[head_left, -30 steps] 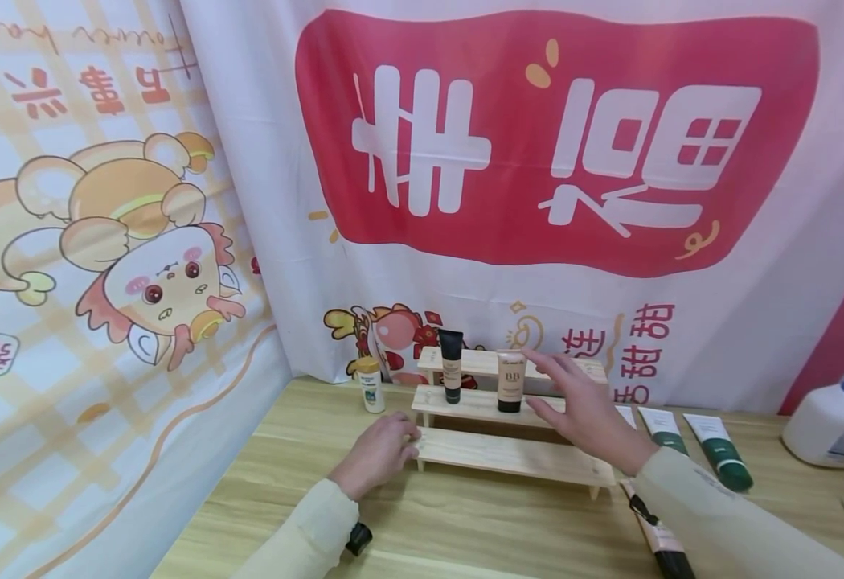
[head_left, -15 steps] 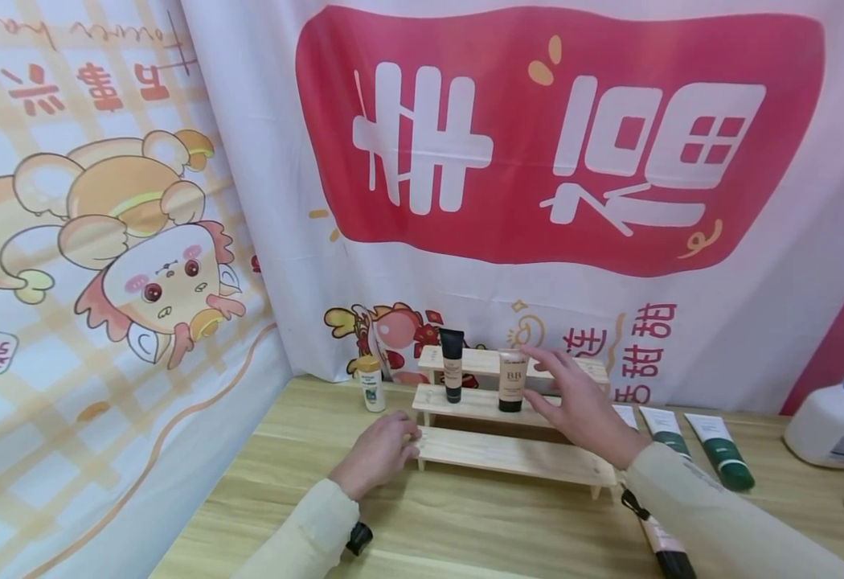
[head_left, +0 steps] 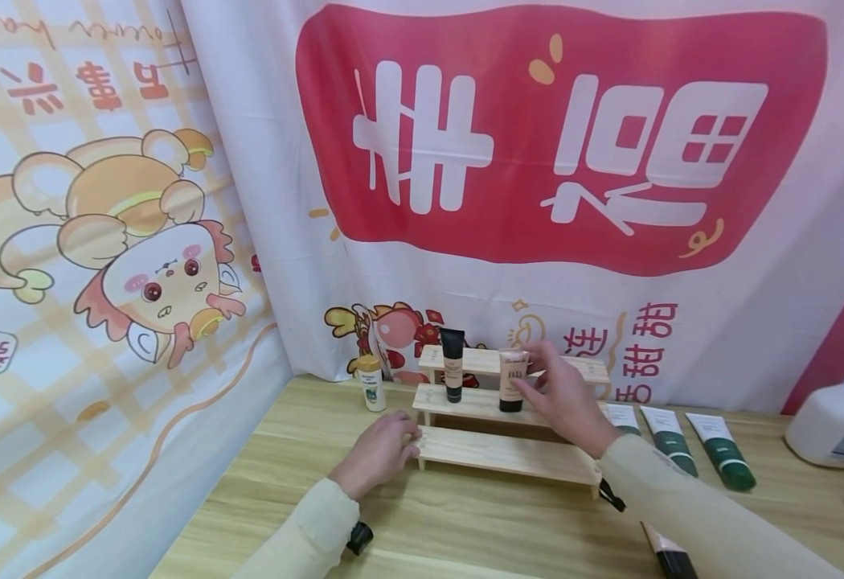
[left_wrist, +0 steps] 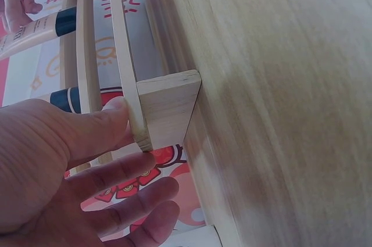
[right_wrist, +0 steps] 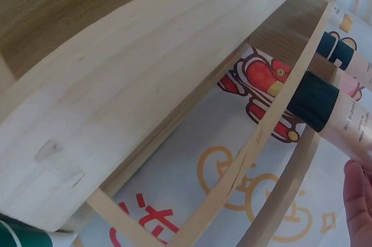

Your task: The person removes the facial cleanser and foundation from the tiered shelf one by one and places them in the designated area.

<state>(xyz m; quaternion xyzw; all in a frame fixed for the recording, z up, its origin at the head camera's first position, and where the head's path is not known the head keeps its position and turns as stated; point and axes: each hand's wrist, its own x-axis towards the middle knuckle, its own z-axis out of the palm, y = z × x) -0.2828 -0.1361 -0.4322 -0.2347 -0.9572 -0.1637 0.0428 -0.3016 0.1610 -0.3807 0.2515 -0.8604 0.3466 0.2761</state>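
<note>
A three-tier wooden display rack (head_left: 501, 457) stands on the table. My left hand (head_left: 378, 454) grips the left end of its lowest board; the left wrist view shows the thumb (left_wrist: 99, 128) on one face and the index finger at the edge. On the middle tier a beige BB cream tube (head_left: 512, 384) stands upright on its black cap. My right hand (head_left: 570, 398) holds this tube from the right, thumb across its front and fingers at the upper edge. Left of it, a slim tube with black ends (head_left: 452, 366) stands on the same tier.
A small yellow-capped bottle (head_left: 370, 384) stands left of the rack. Several green-and-white tubes (head_left: 721, 452) lie at the right, near a white pump bottle (head_left: 837, 418). A pink tube with a black cap (head_left: 668, 555) lies under the right sleeve. A printed curtain (head_left: 465, 281) hangs behind.
My right hand has moved left onto the BB cream tube, its thumb now over the front. The left hand stays at the rack's end.
</note>
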